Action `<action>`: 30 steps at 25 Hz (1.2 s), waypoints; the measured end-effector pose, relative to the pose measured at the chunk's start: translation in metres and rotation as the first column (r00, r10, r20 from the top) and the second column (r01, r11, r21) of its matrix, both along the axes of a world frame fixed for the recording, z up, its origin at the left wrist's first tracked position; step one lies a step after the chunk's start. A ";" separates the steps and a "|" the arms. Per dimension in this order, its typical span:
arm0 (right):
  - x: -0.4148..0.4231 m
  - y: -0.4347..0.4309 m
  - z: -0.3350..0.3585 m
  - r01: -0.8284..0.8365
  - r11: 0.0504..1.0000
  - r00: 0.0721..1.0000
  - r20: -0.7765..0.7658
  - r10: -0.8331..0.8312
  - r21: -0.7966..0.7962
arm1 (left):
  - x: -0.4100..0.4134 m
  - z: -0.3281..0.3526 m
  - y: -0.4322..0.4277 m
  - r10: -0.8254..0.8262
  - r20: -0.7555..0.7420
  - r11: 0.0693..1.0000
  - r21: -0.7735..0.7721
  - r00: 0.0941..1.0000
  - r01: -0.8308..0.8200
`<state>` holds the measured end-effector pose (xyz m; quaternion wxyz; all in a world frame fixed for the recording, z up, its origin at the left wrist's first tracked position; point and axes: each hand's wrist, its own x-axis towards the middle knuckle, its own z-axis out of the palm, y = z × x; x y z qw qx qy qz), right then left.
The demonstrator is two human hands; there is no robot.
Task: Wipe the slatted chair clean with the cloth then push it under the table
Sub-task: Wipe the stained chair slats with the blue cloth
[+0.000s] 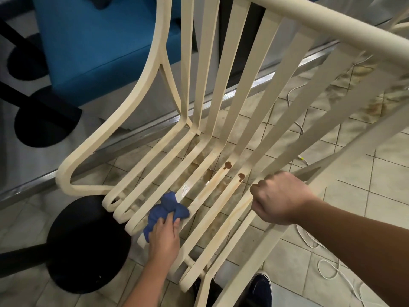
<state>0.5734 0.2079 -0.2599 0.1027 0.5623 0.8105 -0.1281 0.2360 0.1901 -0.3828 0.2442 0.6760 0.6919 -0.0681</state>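
Where cloth [164, 210] presses, one chair [332, 25], two stains [228, 165]

Cream slatted chair [228, 63]: seat slats curve up into back slats. Two brown blobs [228, 165] on middle seat slats, rusty streaks trailing toward front edge. Blue cloth [164, 209] crumpled on left seat slats near front.

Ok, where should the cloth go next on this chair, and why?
Probably slide the blue cloth in the left hand right, onto the two brown spots and their streaks; those slats look unwiped, and the right hand steadies the chair.
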 end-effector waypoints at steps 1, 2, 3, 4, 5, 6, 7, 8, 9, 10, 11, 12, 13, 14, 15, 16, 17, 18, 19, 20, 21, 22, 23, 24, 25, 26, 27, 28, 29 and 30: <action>0.000 -0.001 0.002 0.007 1.000 1.000 -0.011 -0.007 -0.014 | 0.005 0.003 -0.002 0.001 -0.014 1.000 -0.018 1.000 -0.001; 0.000 -0.001 0.004 0.009 1.000 1.000 -0.022 -0.009 -0.014 | 0.009 0.006 -0.006 0.005 -0.018 0.999 -0.038 1.000 -0.006; 0.000 -0.002 0.005 0.001 1.000 1.000 -0.027 -0.001 0.009 | 0.013 0.008 -0.010 0.010 -0.013 0.999 -0.053 1.000 -0.011; 0.000 -0.003 0.005 -0.015 0.999 1.000 -0.021 0.016 0.033 | 0.015 0.008 -0.015 0.012 -0.006 0.998 -0.066 1.000 -0.013; 0.000 -0.003 0.005 -0.030 0.999 1.000 -0.007 0.030 0.040 | 0.017 0.008 -0.021 0.018 -0.002 0.997 -0.076 1.000 -0.018; 0.000 -0.003 0.005 -0.041 0.998 0.999 0.004 0.041 0.041 | 0.019 0.007 -0.027 0.025 0.004 0.996 -0.086 1.000 -0.024; -0.001 -0.003 0.004 -0.053 0.998 0.999 0.013 0.053 0.047 | 0.019 0.007 -0.032 0.030 0.004 0.995 -0.099 1.000 -0.029; -0.001 -0.003 0.004 -0.064 0.997 0.998 0.024 0.063 0.051 | 0.019 0.006 -0.038 0.031 -0.019 0.993 -0.109 0.999 -0.033; -0.001 -0.003 0.003 -0.068 0.996 0.997 0.033 0.067 0.049 | 0.017 0.006 -0.043 0.016 -0.072 0.994 -0.106 0.997 -0.024; 0.000 -0.003 0.003 -0.068 0.997 0.997 0.040 0.066 0.045 | 0.015 0.004 -0.049 -0.007 -0.133 0.997 -0.080 0.991 -0.003; 0.000 -0.003 0.003 -0.068 0.997 0.997 0.045 0.066 0.044 | 0.012 0.003 -0.054 -0.019 -0.169 0.999 -0.036 0.986 0.013; 0.000 -0.004 0.003 -0.071 0.996 0.997 0.045 0.069 0.047 | 0.009 0.002 -0.058 -0.020 -0.177 1.000 0.015 0.984 0.023; 0.000 -0.003 0.004 -0.072 0.996 0.997 0.045 0.070 0.050 | 0.005 0.000 -0.059 -0.012 -0.176 0.997 0.070 0.984 0.024; 0.000 -0.003 0.004 -0.072 0.996 0.997 0.044 0.069 0.054 | 0.001 -0.004 -0.058 0.001 -0.180 0.992 0.123 0.984 0.022; 0.000 -0.003 0.004 -0.072 0.996 0.997 0.044 0.070 0.056 | -0.002 -0.007 -0.056 0.012 -0.193 0.987 0.159 0.981 0.019; 0.000 -0.003 0.004 -0.074 0.996 0.996 0.044 0.072 0.057 | -0.004 -0.009 -0.053 0.012 -0.207 0.985 0.173 0.978 0.025; -0.001 -0.003 0.003 -0.076 0.995 0.996 0.043 0.074 0.057 | -0.003 -0.009 -0.049 0.002 -0.214 0.987 0.157 0.977 0.033; 0.000 -0.003 0.003 -0.077 0.995 0.996 0.042 0.075 0.059 | 0.000 -0.008 -0.046 -0.010 -0.216 0.991 0.125 0.976 0.038; 0.000 -0.003 0.001 -0.077 0.995 0.996 0.039 0.075 0.065 | 0.003 -0.006 -0.042 -0.023 -0.211 0.996 0.074 0.977 0.040; 0.001 -0.003 0.000 -0.074 0.995 0.997 0.033 0.072 0.068 | 0.007 -0.004 -0.040 -0.034 -0.197 0.999 0.027 0.980 0.040; 0.001 -0.003 0.000 -0.068 0.995 0.997 0.026 0.066 0.069 | 0.009 -0.004 -0.038 -0.037 -0.178 0.999 0.003 0.983 0.038; 0.001 -0.003 0.000 -0.064 0.996 0.998 0.019 0.063 0.068 | 0.009 -0.006 -0.036 -0.033 -0.154 0.999 -0.006 0.988 0.032; 0.001 -0.003 -0.001 -0.063 0.996 0.998 0.008 0.062 0.064 | 0.008 -0.007 -0.033 -0.022 -0.126 1.000 -0.022 0.992 0.020; 0.001 -0.003 -0.002 -0.061 0.996 0.998 -0.004 0.061 0.059 | 0.006 -0.009 -0.030 -0.024 -0.105 0.999 -0.040 0.994 0.020; 0.001 -0.004 -0.002 -0.059 0.997 0.998 -0.014 0.060 0.056 | 0.004 -0.011 -0.027 -0.035 -0.093 0.998 -0.054 0.995 0.030; 0.001 -0.004 -0.003 -0.060 0.997 0.998 -0.016 0.061 0.055 | 0.002 -0.013 -0.024 -0.048 -0.085 0.997 -0.067 0.995 0.042; 0.002 -0.003 -0.004 -0.063 0.997 0.998 -0.013 0.064 0.052 | 0.001 -0.014 -0.020 -0.054 -0.076 0.995 -0.085 0.996 0.047; 0.002 -0.003 -0.005 -0.066 0.997 0.998 -0.011 0.067 0.048 | 0.000 -0.015 -0.017 -0.055 -0.063 0.994 -0.100 0.996 0.048; 0.002 -0.003 -0.005 -0.068 0.997 0.998 -0.008 0.068 0.044 | 0.000 -0.018 -0.013 -0.060 -0.054 0.992 -0.117 0.997 0.053; 0.002 -0.003 -0.005 -0.070 0.997 0.998 -0.001 0.070 0.038 | 0.001 -0.019 -0.009 -0.071 -0.054 0.989 -0.132 0.996 0.063</action>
